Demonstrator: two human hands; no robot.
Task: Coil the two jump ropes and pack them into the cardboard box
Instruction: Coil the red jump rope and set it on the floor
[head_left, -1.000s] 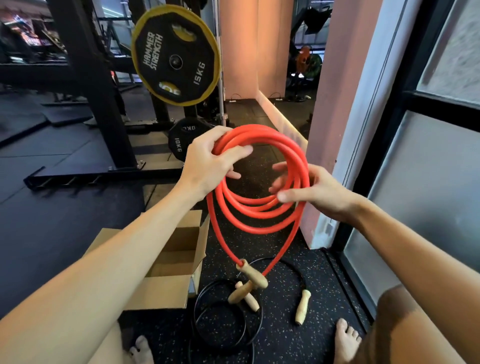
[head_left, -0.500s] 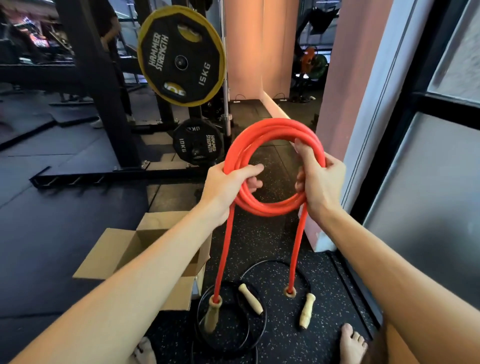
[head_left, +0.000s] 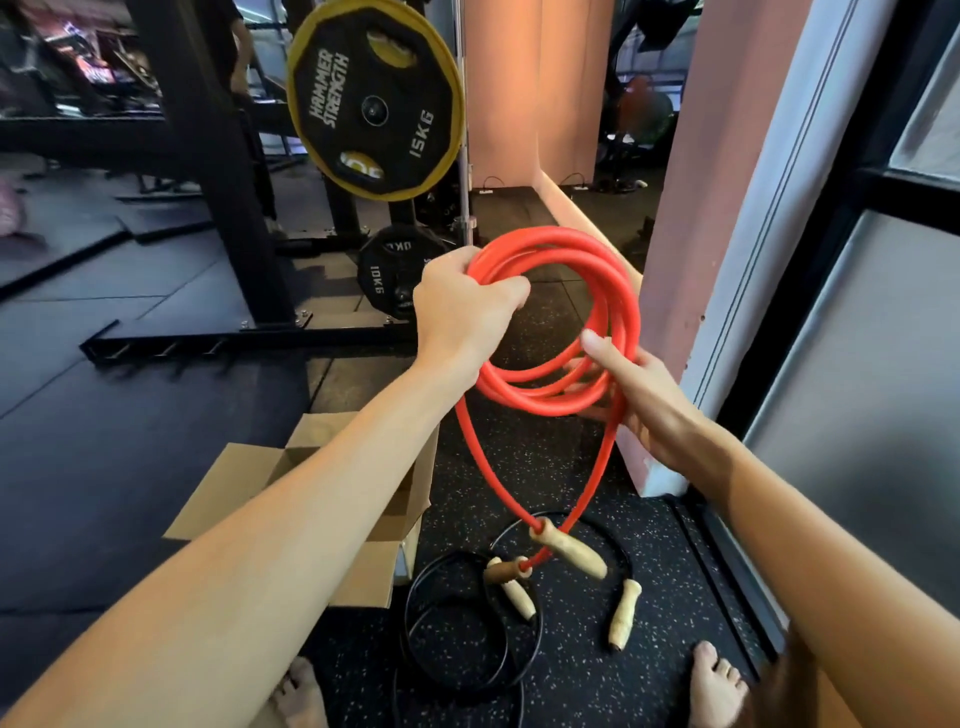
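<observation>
A red jump rope (head_left: 561, 322) hangs coiled in several loops at chest height. My left hand (head_left: 462, 306) grips the coil's upper left side. My right hand (head_left: 631, 384) holds its lower right, thumb over the strands. Two rope ends drop from the coil to wooden handles (head_left: 569, 551) dangling just above the floor. A black jump rope (head_left: 462, 639) lies loosely looped on the speckled floor with its own wooden handles (head_left: 626, 610). The open cardboard box (head_left: 244, 483) stands on the floor at the left, partly hidden by my left forearm.
A black rack (head_left: 218, 197) carries a 15 kg plate (head_left: 374, 98) and a 10 kg plate (head_left: 387, 275) ahead. A pink pillar (head_left: 691, 234) and a dark-framed glass wall (head_left: 857, 364) close the right side. My bare feet (head_left: 717, 686) stand by the black rope.
The coil has tilted and widened; my right hand slid from its right side down to the lower right. The two hanging handles swung together and now cross above the black rope.
</observation>
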